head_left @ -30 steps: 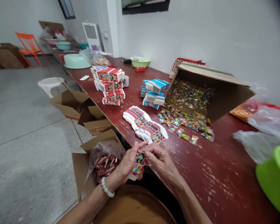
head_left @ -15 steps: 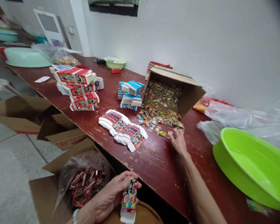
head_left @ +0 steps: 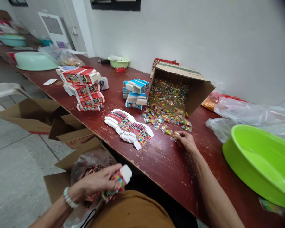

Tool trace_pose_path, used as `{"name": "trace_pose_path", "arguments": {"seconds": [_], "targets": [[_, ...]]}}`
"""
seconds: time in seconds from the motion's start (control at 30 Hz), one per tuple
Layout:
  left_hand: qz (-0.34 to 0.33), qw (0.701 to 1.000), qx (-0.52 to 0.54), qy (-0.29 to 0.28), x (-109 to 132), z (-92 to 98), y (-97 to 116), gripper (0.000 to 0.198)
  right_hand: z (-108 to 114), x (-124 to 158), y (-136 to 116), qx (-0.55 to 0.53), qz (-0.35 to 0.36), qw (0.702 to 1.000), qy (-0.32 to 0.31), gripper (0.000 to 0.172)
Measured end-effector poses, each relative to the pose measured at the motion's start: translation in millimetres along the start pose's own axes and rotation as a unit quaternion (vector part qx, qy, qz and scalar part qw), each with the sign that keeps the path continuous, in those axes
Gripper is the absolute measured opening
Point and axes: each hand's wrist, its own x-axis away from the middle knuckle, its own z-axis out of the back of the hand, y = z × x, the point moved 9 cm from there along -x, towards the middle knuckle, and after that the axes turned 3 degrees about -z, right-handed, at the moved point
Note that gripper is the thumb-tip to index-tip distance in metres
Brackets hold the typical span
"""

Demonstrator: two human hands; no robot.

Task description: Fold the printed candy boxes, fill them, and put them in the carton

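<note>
My left hand [head_left: 102, 182] is wrapped round a small printed box [head_left: 120, 180], its white end flap pointing up and right, over the open carton by my lap. On the table, my right hand [head_left: 185, 139] pinches a small candy packet [head_left: 174, 135] at the near edge of the spilled packets [head_left: 168, 115]. These come out of a cardboard box [head_left: 199, 91] lying on its side. A fanned stack of flat printed boxes [head_left: 130, 128] lies left of my right hand.
Banded red boxes [head_left: 85, 88] and blue boxes [head_left: 136, 93] are stacked farther back. A green basin [head_left: 258, 164] and plastic bags [head_left: 254, 110] are at the right. A carton [head_left: 58, 185] holding a plastic bag stands below the table's edge at the left.
My left hand has moved left with the small box and tilted it so its white flap points up. My right hand has closed on a packet and drawn it slightly nearer.
</note>
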Motion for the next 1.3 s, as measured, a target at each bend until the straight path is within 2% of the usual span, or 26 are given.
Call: {"name": "trace_pose_path", "arguments": {"seconds": [0.07, 0.17, 0.2, 0.27, 0.33, 0.43, 0.53, 0.7, 0.83, 0.9, 0.93, 1.0, 1.1, 1.13, 1.2, 1.23, 1.3], "targets": [[-0.038, 0.994, 0.091, 0.056, -7, 2.2, 13, 0.031, -2, 16, -8, -0.062, -0.011, 0.998, -0.025, 0.05], [-0.107, 0.981, 0.126, 0.098, -16, -2.4, 35, 0.03, -15, 55, -38, -0.142, -0.008, 0.988, -0.065, 0.054], [-0.121, 0.98, 0.119, 0.109, -19, -5.2, 41, 0.03, -23, 72, -53, -0.169, 0.001, 0.982, -0.085, 0.051], [-0.13, 0.981, 0.085, 0.117, -25, -13.0, 48, 0.032, -48, 109, -87, -0.272, 0.022, 0.948, -0.162, 0.04], [-0.133, 0.983, 0.043, 0.122, -28, -19.8, 52, 0.037, -72, 142, -116, -0.322, 0.049, 0.919, -0.224, 0.029], [-0.141, 0.983, -0.004, 0.119, -32, -26.6, 52, 0.044, -92, 170, -134, -0.317, 0.082, 0.917, -0.229, 0.022], [-0.153, 0.98, -0.012, 0.129, -33, -28.1, 50, 0.047, -96, 176, -132, -0.29, 0.11, 0.928, -0.206, 0.02], [-0.17, 0.977, 0.027, 0.129, -35, -32.1, 51, 0.051, -90, 173, -124, -0.3, 0.097, 0.932, -0.178, 0.02], [-0.187, 0.967, 0.073, 0.155, -33, -27.6, 55, 0.049, -90, 185, -142, -0.197, 0.197, 0.938, -0.208, 0.013], [-0.204, 0.958, 0.12, 0.161, -31, -24.2, 57, 0.042, -89, 190, -147, -0.187, 0.226, 0.933, -0.209, 0.018], [-0.207, 0.954, 0.147, 0.161, -30, -23.1, 57, 0.037, -89, 189, -144, -0.211, 0.207, 0.932, -0.21, 0.021], [-0.196, 0.948, 0.195, 0.158, -31, -21.9, 53, 0.036, -97, 185, -130, -0.295, 0.114, 0.919, -0.234, 0.02], [-0.17, 0.945, 0.229, 0.158, -31, -22.6, 47, 0.04, -121, 188, -113, -0.401, -0.008, 0.859, -0.317, 0.033], [-0.169, 0.945, 0.23, 0.157, -31, -23.4, 46, 0.039, -127, 191, -112, -0.416, -0.019, 0.842, -0.343, 0.039], [-0.172, 0.945, 0.226, 0.162, -30, -24.9, 46, 0.037, -134, 194, -113, -0.416, -0.011, 0.828, -0.375, 0.043], [-0.174, 0.944, 0.223, 0.17, -30, -24.9, 46, 0.036, -135, 195, -115, -0.405, 0.004, 0.833, -0.377, 0.041], [-0.175, 0.939, 0.227, 0.191, -29, -23.3, 45, 0.033, -127, 191, -121, -0.362, 0.069, 0.866, -0.337, 0.027]]}}
